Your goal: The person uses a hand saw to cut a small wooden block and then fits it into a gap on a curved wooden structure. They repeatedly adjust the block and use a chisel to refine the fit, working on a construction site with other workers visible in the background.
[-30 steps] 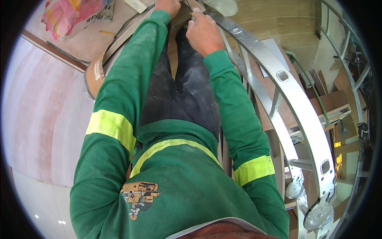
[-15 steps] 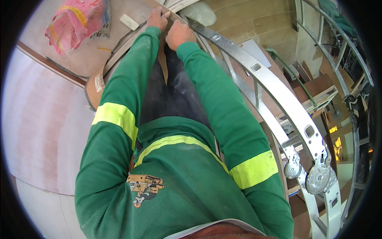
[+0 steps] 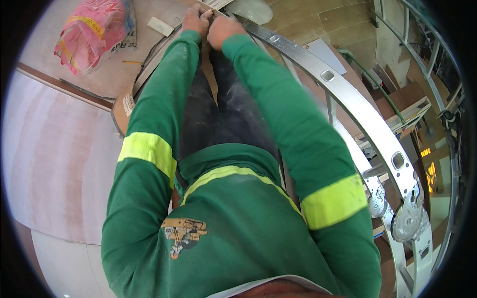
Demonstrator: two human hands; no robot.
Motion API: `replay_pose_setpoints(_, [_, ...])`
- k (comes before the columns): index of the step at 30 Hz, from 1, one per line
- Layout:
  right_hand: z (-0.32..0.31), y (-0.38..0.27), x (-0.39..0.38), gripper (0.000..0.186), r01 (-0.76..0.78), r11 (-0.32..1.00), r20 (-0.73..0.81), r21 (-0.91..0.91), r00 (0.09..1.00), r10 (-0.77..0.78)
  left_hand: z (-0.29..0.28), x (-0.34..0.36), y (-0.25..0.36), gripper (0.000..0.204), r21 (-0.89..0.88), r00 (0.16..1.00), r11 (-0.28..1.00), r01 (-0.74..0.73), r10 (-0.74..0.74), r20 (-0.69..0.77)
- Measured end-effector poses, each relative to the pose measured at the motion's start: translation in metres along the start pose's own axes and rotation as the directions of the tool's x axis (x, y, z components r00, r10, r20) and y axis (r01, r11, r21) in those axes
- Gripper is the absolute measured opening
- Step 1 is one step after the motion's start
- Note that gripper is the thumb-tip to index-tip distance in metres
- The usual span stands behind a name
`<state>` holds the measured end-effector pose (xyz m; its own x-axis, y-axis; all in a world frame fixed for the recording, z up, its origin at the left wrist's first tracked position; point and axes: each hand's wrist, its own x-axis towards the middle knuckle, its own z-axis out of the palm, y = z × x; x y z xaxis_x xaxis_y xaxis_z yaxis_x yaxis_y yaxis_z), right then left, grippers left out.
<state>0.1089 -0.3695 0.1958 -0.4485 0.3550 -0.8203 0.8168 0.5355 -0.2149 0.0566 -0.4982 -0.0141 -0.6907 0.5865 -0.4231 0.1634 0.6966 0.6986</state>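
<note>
Both my hands are close together at the far end of my reach, at the top of the view. My left hand is closed, its fingers bent near the edge of a brown surface. Just to its right, my right hand is closed too and slightly smeared. What either hand grips is too small or hidden to make out. A brown strip runs from beside my left forearm toward the hands. At its near end is a brown roll with a white label.
An aluminium ladder with hinges stands along my right. At the far left lie a crumpled pink bag, a small pale block and a pencil. A large pale panel spans the left. Boards are stacked at right.
My right hand has shifted slightly up and its forearm has swung outward to the right. The left hand stays nearly in place. The whole view has turned a little.
</note>
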Motion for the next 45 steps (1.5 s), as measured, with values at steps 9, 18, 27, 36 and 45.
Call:
replay_pose_setpoints(9, [-0.035,0.031,0.05,0.039,0.156,0.969,0.504,-0.19,0.863,-0.04,-0.017,-0.017,0.044,0.033,-0.095,0.997,0.993,0.073,-0.074,-0.01])
replay_pose_setpoints(18, [0.003,0.069,-0.039,0.048,0.109,0.988,-0.178,0.107,0.98,-0.089,-0.022,-0.019,0.044,0.031,-0.119,0.994,0.988,0.102,-0.106,-0.028])
replay_pose_setpoints(27, [0.017,0.058,-0.038,0.047,0.153,0.988,-0.232,0.029,0.962,-0.142,-0.035,-0.012,0.057,0.032,-0.115,0.981,0.975,0.191,-0.186,0.05])
replay_pose_setpoints(36, [0.019,0.046,-0.045,0.045,0.147,0.989,-0.232,0.025,0.963,-0.138,-0.018,-0.014,0.047,0.03,-0.039,0.985,0.984,0.172,-0.173,-0.015])
replay_pose_setpoints(45, [-0.006,0.015,-0.03,0.032,0.065,0.995,-0.096,-0.079,0.993,-0.073,-0.013,-0.015,0.038,0.03,-0.034,0.984,0.984,0.176,-0.176,-0.001])
